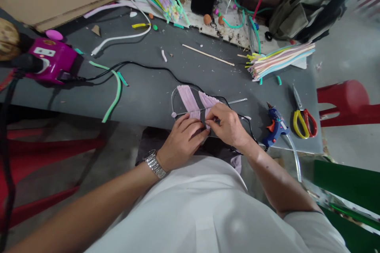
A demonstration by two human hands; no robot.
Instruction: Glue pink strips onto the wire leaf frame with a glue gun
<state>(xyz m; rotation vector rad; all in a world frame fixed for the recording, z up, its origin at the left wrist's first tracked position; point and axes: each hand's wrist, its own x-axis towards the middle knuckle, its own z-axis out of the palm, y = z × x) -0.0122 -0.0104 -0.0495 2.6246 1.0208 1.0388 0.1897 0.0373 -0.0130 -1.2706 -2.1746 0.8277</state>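
left hand (182,138) lies palm down, fingers pressed together and curled over the lower edge of a pale pink pipe-cleaner panel (187,101) on a bent wire frame (171,99). right hand (225,124) reaches across from the other side, fingertips pinching at a black strip (202,115) crossing the panel. the panel lies flat on a grey table (142,99), between both hands, near the front edge.

The grey table (142,99) carries a pink pipe-cleaner panel (188,101) at center, a blue hot glue gun (274,128) and yellow-handled scissors (304,123) at right, loose pastel pipe cleaners (280,61) at upper right, and a magenta machine (52,59) at left.
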